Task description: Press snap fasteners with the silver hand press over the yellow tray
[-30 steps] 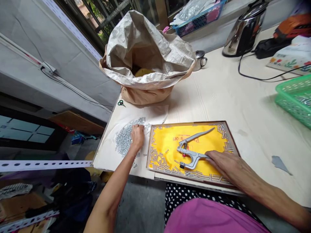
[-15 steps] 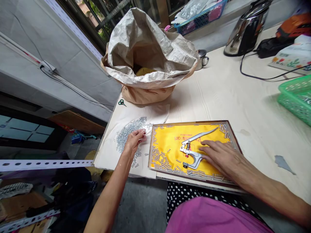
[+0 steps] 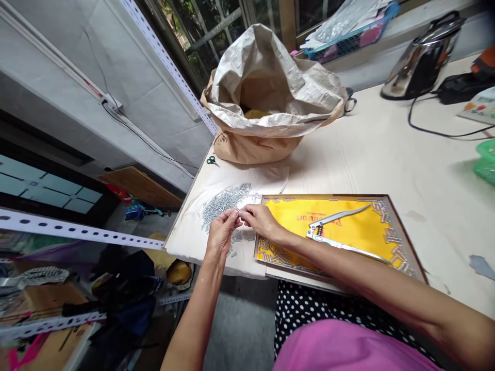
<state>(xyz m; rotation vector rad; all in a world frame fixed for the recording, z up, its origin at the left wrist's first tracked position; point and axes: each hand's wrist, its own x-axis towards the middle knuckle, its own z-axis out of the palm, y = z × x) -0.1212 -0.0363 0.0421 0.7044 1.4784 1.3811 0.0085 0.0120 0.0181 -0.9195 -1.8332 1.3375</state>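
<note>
My left hand (image 3: 221,233) and my right hand (image 3: 260,220) meet fingertip to fingertip just above the table's left part, both pinched on a small metal piece taken from the pile of small silver tubes (image 3: 222,201) lying on white paper. The piece itself is too small to name with certainty. To the right lies a yellow-lined tray (image 3: 402,219) with several more tubes along its edges and silver hand pliers (image 3: 332,226) resting free in it, partly behind my right forearm.
A big crumpled paper sack (image 3: 270,98) stands behind the pile, small green scissors (image 3: 211,161) beside it. A steel kettle (image 3: 421,62) with black cord and a green basket (image 3: 486,162) sit at the right. The table edge drops off to the left.
My right hand left the pliers in the tray and crossed left to meet my left hand, which lifted off the pile with a piece. The camera has swung left.
</note>
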